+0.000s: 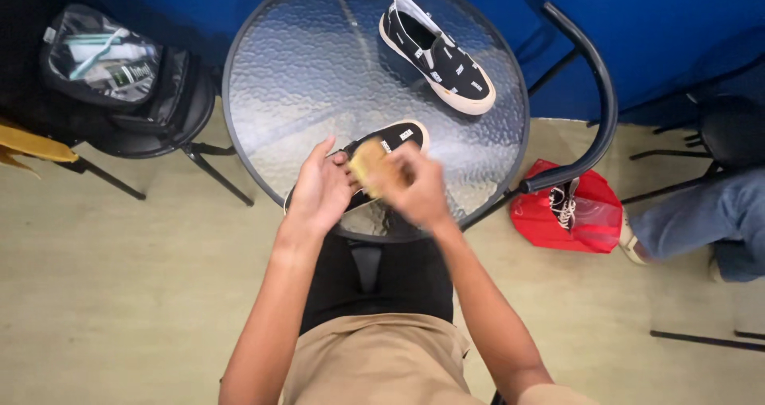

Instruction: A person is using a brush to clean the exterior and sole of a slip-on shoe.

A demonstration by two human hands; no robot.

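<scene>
A black slip-on shoe [398, 136] with a cream sole lies on the near side of a round glass table [303, 70]. My left hand [319, 188] grips the shoe at its heel end. My right hand [416, 186] is blurred and holds a yellow sponge [368, 162] against the shoe's upper. The matching second shoe [437, 54] lies apart at the far right of the table.
A black chair [171, 102] at left carries a clear pouch [100, 54] with toiletries. A black chair frame [594, 110] curves at the right, with a red bag [567, 214] holding a sneaker on the floor. Another person's jeans-clad leg [701, 214] is at far right.
</scene>
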